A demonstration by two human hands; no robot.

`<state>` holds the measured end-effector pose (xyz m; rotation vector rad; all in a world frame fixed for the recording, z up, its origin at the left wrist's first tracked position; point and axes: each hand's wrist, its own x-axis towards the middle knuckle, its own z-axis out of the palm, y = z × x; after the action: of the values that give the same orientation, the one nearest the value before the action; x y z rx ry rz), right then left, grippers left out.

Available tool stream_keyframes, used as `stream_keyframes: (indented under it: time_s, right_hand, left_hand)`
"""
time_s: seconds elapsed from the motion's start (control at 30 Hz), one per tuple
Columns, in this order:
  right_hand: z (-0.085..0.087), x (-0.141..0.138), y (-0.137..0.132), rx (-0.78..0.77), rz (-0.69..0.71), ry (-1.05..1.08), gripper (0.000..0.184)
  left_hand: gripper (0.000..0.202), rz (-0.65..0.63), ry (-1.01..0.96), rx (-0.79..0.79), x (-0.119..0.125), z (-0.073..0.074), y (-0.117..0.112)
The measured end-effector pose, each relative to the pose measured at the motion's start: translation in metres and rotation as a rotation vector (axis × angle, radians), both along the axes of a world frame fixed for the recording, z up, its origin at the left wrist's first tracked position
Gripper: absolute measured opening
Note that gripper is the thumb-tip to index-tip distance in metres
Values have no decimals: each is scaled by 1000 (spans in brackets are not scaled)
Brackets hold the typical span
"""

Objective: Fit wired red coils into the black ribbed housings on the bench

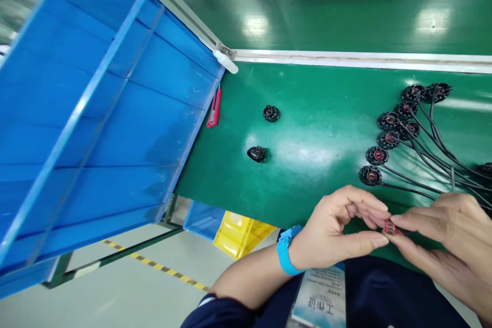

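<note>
In front of my body, both hands meet at a small red part (389,226) with silvery strips; its exact kind is too small to tell. My right hand (449,230) pinches it between thumb and fingertips. My left hand (338,225), with a blue band at the wrist, is closed around its other side at the fingertips. Just beyond the hands lie several black round parts (371,176) with red centres, their black cables (442,151) running off to the right. Two loose black rings, one flat (271,113) and one tilted (257,154), rest further left.
A large blue bin (172,128) fills the left side. Beside it on the green table (307,92) lies a red-handled tool (215,107). A white rail (346,59) runs along the back. Below the table edge are a yellow bin (240,233) and a smaller blue bin (202,220).
</note>
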<state>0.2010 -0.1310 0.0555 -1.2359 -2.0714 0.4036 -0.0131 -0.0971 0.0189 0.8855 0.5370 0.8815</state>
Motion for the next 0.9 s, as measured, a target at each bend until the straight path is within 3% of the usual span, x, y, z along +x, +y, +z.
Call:
stream_keyframes:
  time_s: [0.13, 0.4, 0.9]
  right_hand:
    - [2, -2, 5, -58, -1, 61, 15]
    - [-5, 2, 5, -59, 20, 90, 17]
    - [-2, 2, 3, -45, 10, 67, 22]
  left_hand:
    - [20, 29, 96, 60, 0, 4, 4]
    - [12, 17, 39, -157, 3, 6, 1]
    - [22, 2, 36, -368, 2, 1, -1]
